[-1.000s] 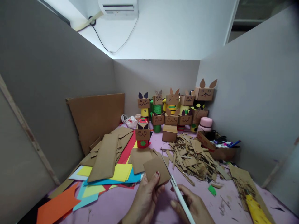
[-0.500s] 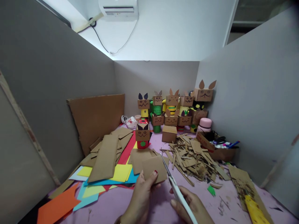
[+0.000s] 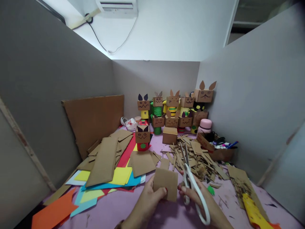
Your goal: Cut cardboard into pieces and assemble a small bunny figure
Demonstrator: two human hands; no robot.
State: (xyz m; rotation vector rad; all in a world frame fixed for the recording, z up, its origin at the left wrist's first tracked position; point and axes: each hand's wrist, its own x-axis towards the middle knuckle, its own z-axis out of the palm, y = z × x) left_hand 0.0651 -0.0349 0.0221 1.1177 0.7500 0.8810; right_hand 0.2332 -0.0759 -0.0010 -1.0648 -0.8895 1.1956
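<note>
My left hand (image 3: 153,192) pinches a small square of brown cardboard (image 3: 165,181) above the front of the table, thumb on its face. Just right of it, my right hand (image 3: 196,190) is closed around white-handled scissors (image 3: 188,170). Their blades point up and away, slightly parted, with no cardboard between them. Beyond the square lie a larger cut cardboard piece (image 3: 143,163) and a small scrap (image 3: 164,163). A cardboard figure (image 3: 142,137) with dark ears and a red base stands behind these pieces.
Cardboard strips (image 3: 193,156) are heaped at right, before a box of pens and scissors (image 3: 222,154). Several cardboard animal figures (image 3: 172,101) stand at the back beside a pink bottle (image 3: 205,125). Coloured paper (image 3: 121,176) and cardboard sheets (image 3: 103,162) lie left. Grey partitions flank the table.
The scissors have come away from the cardboard's right edge and turned more upright. The square has been turned and shifted right, and a small scrap now lies behind it. The view has shifted slightly.
</note>
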